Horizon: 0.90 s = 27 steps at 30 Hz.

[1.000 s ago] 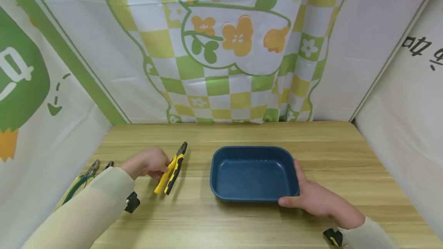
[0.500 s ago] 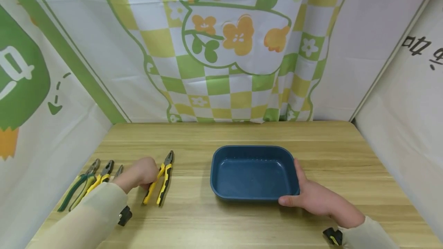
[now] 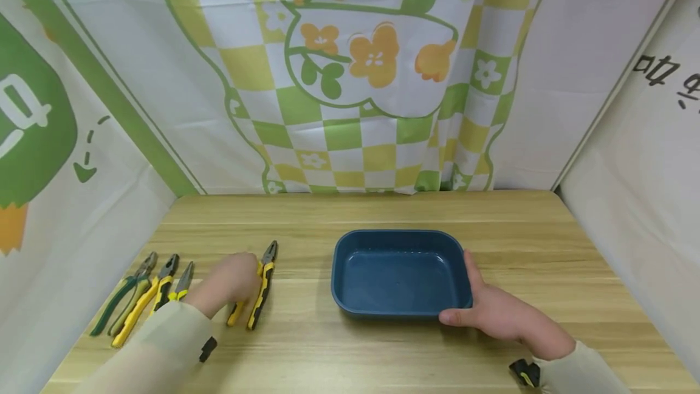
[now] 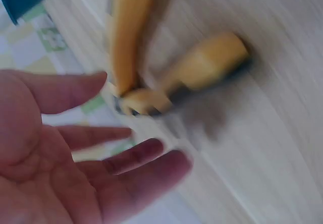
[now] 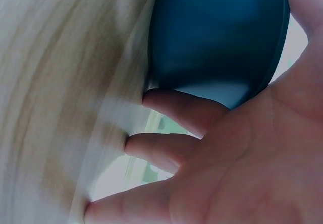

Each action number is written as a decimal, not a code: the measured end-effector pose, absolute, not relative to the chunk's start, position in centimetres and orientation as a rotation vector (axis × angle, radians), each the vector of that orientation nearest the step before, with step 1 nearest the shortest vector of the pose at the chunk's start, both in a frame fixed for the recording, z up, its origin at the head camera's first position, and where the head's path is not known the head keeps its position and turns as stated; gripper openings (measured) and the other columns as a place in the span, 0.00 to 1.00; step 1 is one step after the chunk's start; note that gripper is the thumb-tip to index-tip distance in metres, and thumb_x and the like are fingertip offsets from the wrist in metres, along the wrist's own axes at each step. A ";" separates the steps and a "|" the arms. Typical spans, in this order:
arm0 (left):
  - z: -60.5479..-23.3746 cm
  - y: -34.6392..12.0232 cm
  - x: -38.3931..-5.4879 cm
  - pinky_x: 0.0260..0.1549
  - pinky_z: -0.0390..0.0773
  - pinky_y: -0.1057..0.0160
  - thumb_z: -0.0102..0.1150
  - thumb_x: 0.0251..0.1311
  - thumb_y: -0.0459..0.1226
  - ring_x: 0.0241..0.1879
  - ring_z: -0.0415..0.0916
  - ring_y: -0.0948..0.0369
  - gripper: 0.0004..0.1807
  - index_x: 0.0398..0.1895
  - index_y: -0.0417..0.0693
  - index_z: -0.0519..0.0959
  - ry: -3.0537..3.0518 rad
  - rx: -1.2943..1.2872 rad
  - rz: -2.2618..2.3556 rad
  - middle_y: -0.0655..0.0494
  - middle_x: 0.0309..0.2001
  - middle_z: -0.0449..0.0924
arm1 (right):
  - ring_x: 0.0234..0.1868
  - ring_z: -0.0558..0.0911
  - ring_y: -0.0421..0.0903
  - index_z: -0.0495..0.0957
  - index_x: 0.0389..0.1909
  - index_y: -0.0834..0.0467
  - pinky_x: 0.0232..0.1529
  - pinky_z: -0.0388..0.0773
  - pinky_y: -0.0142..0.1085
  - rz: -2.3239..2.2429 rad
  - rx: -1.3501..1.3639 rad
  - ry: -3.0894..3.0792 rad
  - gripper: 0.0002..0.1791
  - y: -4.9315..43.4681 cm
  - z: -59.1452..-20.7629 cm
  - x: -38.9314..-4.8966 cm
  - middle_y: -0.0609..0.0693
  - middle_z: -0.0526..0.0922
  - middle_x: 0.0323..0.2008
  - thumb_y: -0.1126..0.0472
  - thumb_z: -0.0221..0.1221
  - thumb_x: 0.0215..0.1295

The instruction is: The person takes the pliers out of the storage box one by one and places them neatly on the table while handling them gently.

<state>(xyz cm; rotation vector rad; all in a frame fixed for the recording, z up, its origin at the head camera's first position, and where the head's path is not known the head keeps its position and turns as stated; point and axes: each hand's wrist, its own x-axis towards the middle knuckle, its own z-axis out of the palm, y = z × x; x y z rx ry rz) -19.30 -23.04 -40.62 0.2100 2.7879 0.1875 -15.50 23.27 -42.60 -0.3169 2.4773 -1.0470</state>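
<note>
My left hand [image 3: 234, 278] is over the left handle of a pair of yellow-and-black pliers [image 3: 262, 298], which lies on the table with its jaws pointing away and hides part of that handle. In the left wrist view the thumb and fingers of the left hand [image 4: 81, 148] are extended and apart, beside the blurred handles of the pliers [image 4: 132, 32]. My right hand [image 3: 500, 314] rests against the right end of a dark blue rectangular box [image 3: 394, 314], thumb at its front corner. In the right wrist view its fingers [image 5: 174, 108] are spread, the tips down at the tabletop.
To the left lie green-handled pliers [image 3: 128, 300], yellow-and-black pliers [image 3: 158, 287] and long-nosed pliers [image 3: 183, 281], partly covered by the left sleeve [image 3: 164, 333]. A checked cloth [image 3: 350, 138] hangs behind the wooden table [image 3: 306, 351].
The left hand carried the pliers leftward and lowered them to the table, then came off its grip and shifted slightly right over them. The right hand and box stayed put.
</note>
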 end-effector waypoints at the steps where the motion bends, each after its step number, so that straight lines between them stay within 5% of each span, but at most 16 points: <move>1: -40.7 -22.7 -18.9 0.18 0.71 0.63 0.52 0.67 0.29 0.22 0.72 0.55 0.13 0.50 0.29 0.78 2.813 0.228 0.187 0.30 0.44 0.76 | 0.54 0.79 0.54 0.12 0.73 0.57 0.60 0.69 0.55 -1.045 -0.317 2.478 0.74 23.3 -42.6 -15.5 0.72 0.75 0.57 0.41 0.69 0.59; 4: -41.1 -21.5 -17.7 0.17 0.74 0.60 0.52 0.65 0.26 0.24 0.74 0.51 0.26 0.66 0.25 0.67 2.887 0.284 0.168 0.22 0.56 0.68 | 0.55 0.78 0.54 0.12 0.73 0.57 0.60 0.69 0.55 -1.041 -0.314 2.479 0.74 23.3 -42.7 -15.5 0.71 0.74 0.58 0.41 0.69 0.58; 12: -41.8 -20.7 -15.8 0.18 0.76 0.59 0.50 0.63 0.20 0.30 0.76 0.44 0.23 0.62 0.20 0.69 3.013 0.298 0.074 0.19 0.55 0.67 | 0.51 0.80 0.52 0.12 0.73 0.56 0.59 0.70 0.55 -1.047 -0.316 2.468 0.74 23.3 -42.8 -15.5 0.71 0.76 0.56 0.41 0.69 0.59; 21: -42.6 -23.8 -14.2 0.23 0.80 0.46 0.46 0.66 0.22 0.31 0.77 0.37 0.20 0.60 0.18 0.69 3.025 0.123 0.001 0.20 0.47 0.71 | 0.50 0.81 0.52 0.11 0.73 0.55 0.58 0.71 0.56 -1.048 -0.292 2.463 0.75 23.3 -42.7 -15.5 0.67 0.80 0.51 0.40 0.70 0.58; 27: -42.7 -26.1 -13.4 0.21 0.80 0.51 0.43 0.66 0.21 0.27 0.77 0.46 0.19 0.58 0.18 0.71 3.028 0.161 -0.052 0.22 0.44 0.74 | 0.52 0.80 0.53 0.11 0.73 0.55 0.59 0.70 0.56 -1.051 -0.289 2.456 0.75 23.4 -42.8 -15.6 0.68 0.78 0.54 0.40 0.70 0.58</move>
